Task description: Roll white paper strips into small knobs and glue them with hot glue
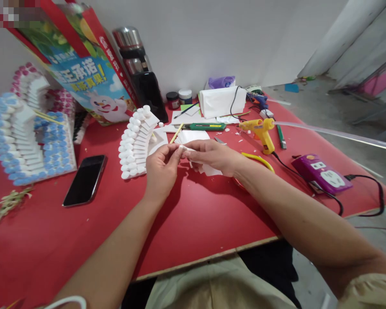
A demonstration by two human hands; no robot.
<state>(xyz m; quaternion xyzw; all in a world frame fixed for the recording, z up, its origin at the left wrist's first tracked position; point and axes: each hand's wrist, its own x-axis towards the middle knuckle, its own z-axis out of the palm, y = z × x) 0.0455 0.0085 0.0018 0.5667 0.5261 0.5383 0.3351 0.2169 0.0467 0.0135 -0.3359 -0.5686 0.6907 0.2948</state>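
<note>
Above the red table [193, 223], both hands are held raised and close together. Left hand [162, 167]: thumb and forefinger are closed in a pinch on the left end of a white foam strip [185, 148]. Right hand [214, 156]: fingertips are pinched on its right end. The strip's long axis is noted as roughly left-right, bridging the hands; neither is nearer. Just beyond the left hand a foam stair model [137, 143] is stood. Farther right, a glue gun [260, 131] is laid.
</note>
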